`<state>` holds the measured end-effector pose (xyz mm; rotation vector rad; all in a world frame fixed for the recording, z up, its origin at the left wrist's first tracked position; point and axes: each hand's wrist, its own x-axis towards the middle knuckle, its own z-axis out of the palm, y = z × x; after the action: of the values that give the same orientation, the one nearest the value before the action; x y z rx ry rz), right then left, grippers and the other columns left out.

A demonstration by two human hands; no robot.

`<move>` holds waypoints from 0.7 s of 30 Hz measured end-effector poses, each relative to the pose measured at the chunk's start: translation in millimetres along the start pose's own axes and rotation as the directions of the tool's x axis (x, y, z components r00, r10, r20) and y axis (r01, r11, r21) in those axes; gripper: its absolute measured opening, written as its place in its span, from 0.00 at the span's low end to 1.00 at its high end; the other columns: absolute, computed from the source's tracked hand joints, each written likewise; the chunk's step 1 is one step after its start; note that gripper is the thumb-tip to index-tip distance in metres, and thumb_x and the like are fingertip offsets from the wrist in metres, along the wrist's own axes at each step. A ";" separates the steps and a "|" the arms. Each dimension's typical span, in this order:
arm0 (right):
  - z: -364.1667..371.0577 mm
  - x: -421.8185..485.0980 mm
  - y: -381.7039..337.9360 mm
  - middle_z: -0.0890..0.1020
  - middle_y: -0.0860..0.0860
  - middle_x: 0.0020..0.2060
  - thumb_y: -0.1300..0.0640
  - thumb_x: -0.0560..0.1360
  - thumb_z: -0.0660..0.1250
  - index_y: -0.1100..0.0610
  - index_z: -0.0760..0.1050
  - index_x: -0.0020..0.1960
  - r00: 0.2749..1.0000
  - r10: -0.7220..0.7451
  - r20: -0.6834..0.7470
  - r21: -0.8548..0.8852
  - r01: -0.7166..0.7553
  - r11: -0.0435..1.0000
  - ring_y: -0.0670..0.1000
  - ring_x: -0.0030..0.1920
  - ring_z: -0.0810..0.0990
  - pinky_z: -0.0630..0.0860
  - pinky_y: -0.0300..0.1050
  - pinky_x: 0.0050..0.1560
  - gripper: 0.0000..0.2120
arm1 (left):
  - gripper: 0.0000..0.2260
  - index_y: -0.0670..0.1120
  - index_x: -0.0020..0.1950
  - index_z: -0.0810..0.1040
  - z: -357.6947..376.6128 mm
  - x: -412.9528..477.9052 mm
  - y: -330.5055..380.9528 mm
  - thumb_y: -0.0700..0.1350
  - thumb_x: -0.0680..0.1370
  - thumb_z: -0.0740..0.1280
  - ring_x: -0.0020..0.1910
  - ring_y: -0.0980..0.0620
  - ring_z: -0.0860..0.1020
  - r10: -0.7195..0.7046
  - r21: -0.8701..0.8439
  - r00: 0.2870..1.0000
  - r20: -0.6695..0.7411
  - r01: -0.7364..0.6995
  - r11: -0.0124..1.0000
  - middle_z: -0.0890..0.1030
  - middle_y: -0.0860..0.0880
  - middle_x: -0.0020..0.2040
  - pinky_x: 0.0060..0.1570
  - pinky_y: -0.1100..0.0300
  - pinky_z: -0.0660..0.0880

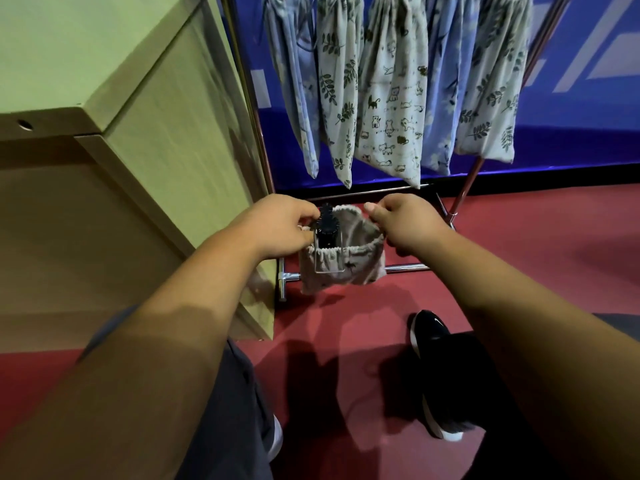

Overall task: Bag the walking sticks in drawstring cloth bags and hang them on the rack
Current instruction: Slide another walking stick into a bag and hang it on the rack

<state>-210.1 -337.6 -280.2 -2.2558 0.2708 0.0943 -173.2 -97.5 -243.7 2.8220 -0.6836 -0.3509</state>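
Nearest, in front of the rack (256, 116), a black shoe (429, 358) stands on the red floor (536, 258). Farther out, over the rack's base bar, both hands hold a pale drawstring bag (343, 268) open. The left hand (277, 230) curls its fingers round the rim beside the black walking stick (325, 226) poking from the mouth, and the right hand (405, 223) pinches the opposite rim. Farthest, five filled patterned bags (388, 98) hang from the rack, with a wooden cabinet (156, 150) to its left.
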 end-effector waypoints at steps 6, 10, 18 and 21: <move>-6.4 -0.1 3.1 0.75 0.53 0.27 0.42 0.79 0.76 0.64 0.79 0.48 0.997 0.024 0.070 -0.090 -0.017 0.996 0.53 0.25 0.70 0.70 0.43 0.30 0.23 | 0.17 0.58 0.66 0.83 -1.3 2.4 -10.2 0.46 0.77 0.69 0.54 0.48 0.81 -0.167 0.028 0.984 -0.058 0.169 0.985 0.83 0.52 0.51 0.54 0.57 0.77; -11.0 -7.6 -2.0 0.74 0.52 0.25 0.38 0.73 0.79 0.63 0.83 0.46 0.959 0.063 0.277 -0.229 0.002 0.973 0.51 0.22 0.69 0.68 0.39 0.28 0.26 | 0.06 0.53 0.49 0.84 0.2 2.4 -16.9 0.46 0.75 0.68 0.48 0.45 0.82 -0.283 0.172 0.959 -0.032 0.284 0.943 0.84 0.50 0.48 0.49 0.53 0.81; -12.6 -11.6 4.6 0.72 0.55 0.22 0.43 0.72 0.82 0.61 0.75 0.35 0.882 0.305 0.360 -0.365 -0.168 0.916 0.53 0.19 0.67 0.71 0.41 0.30 0.26 | 0.09 0.44 0.47 0.81 3.4 2.5 -11.3 0.48 0.82 0.69 0.53 0.41 0.81 -0.299 0.041 0.954 0.012 0.298 0.954 0.84 0.43 0.49 0.55 0.52 0.79; -11.2 -11.8 5.3 0.70 0.54 0.21 0.47 0.73 0.83 0.60 0.73 0.33 0.888 0.319 0.332 -0.279 -0.231 0.932 0.52 0.19 0.65 0.68 0.41 0.28 0.24 | 0.11 0.42 0.47 0.82 0.2 3.8 -14.1 0.50 0.82 0.71 0.43 0.43 0.78 -0.393 -0.277 0.915 0.085 0.401 0.873 0.81 0.44 0.44 0.44 0.56 0.76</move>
<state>-223.0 -347.6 -275.0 -2.3563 0.3914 0.7355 -164.1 -87.1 -248.3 2.6556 -0.0333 -0.5090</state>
